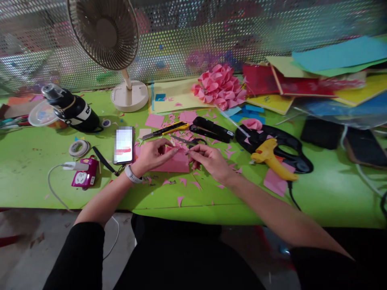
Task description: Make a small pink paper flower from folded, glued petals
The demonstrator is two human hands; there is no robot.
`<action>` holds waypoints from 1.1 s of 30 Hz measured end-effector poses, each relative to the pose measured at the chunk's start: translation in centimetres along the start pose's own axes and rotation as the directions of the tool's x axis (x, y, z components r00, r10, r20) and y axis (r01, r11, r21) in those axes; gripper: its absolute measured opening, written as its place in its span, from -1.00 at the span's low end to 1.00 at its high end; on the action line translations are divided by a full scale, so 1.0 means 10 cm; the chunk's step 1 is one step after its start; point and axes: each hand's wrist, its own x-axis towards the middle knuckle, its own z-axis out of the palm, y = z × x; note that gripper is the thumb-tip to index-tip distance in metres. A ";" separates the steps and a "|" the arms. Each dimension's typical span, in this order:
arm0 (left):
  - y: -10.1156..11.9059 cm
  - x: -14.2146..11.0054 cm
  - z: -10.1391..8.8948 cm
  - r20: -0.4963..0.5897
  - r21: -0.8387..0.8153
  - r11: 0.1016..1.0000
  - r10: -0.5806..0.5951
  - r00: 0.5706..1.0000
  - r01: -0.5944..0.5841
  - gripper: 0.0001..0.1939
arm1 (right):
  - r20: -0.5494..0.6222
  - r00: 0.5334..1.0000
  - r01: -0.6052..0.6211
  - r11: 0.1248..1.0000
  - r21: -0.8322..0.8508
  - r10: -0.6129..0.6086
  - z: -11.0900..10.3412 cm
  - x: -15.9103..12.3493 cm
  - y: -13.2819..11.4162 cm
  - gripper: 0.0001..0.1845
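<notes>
My left hand [157,155], with a pale watch band at the wrist, pinches a small pink paper piece [179,148] between thumb and fingers. From the other side my right hand [208,159] has its fingertips closed on the same piece, whose shape is blurred. Below them lies a pink paper sheet [177,164], partly covered by my left hand. Just beyond my fingers are black-handled scissors [198,141], a yellow and black utility knife [169,129] and a black stapler [211,129]. Pink paper scraps [196,184] are scattered around.
A bunch of pink paper flowers [220,86] lies at the back. On the right, a yellow glue gun [272,159] rests on a black stand [298,155]. Leftward are a phone [124,145], tape roll [79,148], black bottle [75,110] and fan [129,96]. Coloured sheets [338,56] pile up back right.
</notes>
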 end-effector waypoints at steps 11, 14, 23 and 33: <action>0.12 0.00 0.12 0.235 -0.486 0.848 -0.105 0.966 0.210 -0.57 | 0.076 0.996 0.046 0.996 -0.082 -0.040 0.09 -0.05 0.01 -0.65; 0.11 0.00 0.13 0.258 -0.529 0.808 -0.137 0.956 0.259 -0.56 | 0.055 0.990 0.140 0.978 -0.155 -0.133 0.12 -0.06 -0.01 -0.64; 0.13 -0.01 0.10 0.312 -0.501 0.800 -0.189 0.931 0.330 -0.62 | 0.010 0.951 0.299 0.914 -0.273 -0.308 0.14 -0.09 -0.07 -0.64; 0.08 -0.01 0.12 0.313 -0.579 0.755 -0.144 0.939 0.309 -0.61 | 0.107 0.909 0.414 0.840 -0.351 -0.403 0.13 -0.08 -0.04 -0.83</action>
